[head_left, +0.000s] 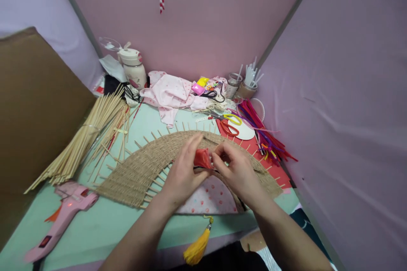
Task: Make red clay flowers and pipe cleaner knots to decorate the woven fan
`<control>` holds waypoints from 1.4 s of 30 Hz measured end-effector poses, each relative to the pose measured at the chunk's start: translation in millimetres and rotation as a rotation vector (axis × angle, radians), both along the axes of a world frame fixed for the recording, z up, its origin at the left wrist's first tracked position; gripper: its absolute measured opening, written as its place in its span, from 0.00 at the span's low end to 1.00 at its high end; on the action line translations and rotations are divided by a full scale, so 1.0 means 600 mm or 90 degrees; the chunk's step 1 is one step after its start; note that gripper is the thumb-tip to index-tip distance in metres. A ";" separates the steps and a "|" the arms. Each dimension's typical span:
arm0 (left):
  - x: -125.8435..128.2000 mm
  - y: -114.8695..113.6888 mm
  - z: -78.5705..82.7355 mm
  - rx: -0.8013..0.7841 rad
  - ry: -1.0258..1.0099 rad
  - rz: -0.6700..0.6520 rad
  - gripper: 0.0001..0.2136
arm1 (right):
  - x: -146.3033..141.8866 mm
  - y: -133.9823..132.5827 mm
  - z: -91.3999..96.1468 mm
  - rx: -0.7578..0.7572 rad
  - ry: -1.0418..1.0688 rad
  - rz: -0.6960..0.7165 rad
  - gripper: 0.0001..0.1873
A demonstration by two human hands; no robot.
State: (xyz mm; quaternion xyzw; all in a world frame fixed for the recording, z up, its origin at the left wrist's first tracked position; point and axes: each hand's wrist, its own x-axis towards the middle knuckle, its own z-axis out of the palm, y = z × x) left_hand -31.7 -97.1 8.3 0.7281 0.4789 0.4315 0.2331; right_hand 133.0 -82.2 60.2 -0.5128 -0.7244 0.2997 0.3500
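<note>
A red piece (202, 159) between the fingers (188, 149); below them, pale cloth (208, 197) dotted pinkish-red, then a yellow tassel (197, 247); behind them, a tan woven fan (135, 178).

Rough, matt woven-fibre fan (130, 180), glossy red piece (201, 159), smooth plastic glue gun (62, 222), matt wooden sticks (85, 139)

You had a passage over the bare mint-green tabletop (110, 222), right of the pink plastic glue gun (65, 218) and in front of the curved tan woven panel (136, 180). Another strip ran between the thin pale rods (138, 145) jutting from the panel's outer edge and the crumpled pink cloth (174, 87). A thick bundle of pale wooden sticks (81, 146) blocked your left; fuzzy red and purple stems (265, 135) and the smooth lilac wall (343, 114) blocked your right.
</note>
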 end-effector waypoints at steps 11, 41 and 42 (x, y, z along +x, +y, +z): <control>-0.006 -0.001 -0.009 0.070 0.004 0.062 0.20 | 0.013 -0.012 -0.009 0.221 -0.028 0.012 0.06; 0.006 -0.012 -0.013 0.174 0.087 0.114 0.15 | -0.024 -0.013 -0.029 0.148 -0.003 -0.021 0.04; 0.006 -0.013 -0.012 0.166 0.085 0.117 0.15 | -0.024 -0.013 -0.028 0.146 0.000 -0.024 0.04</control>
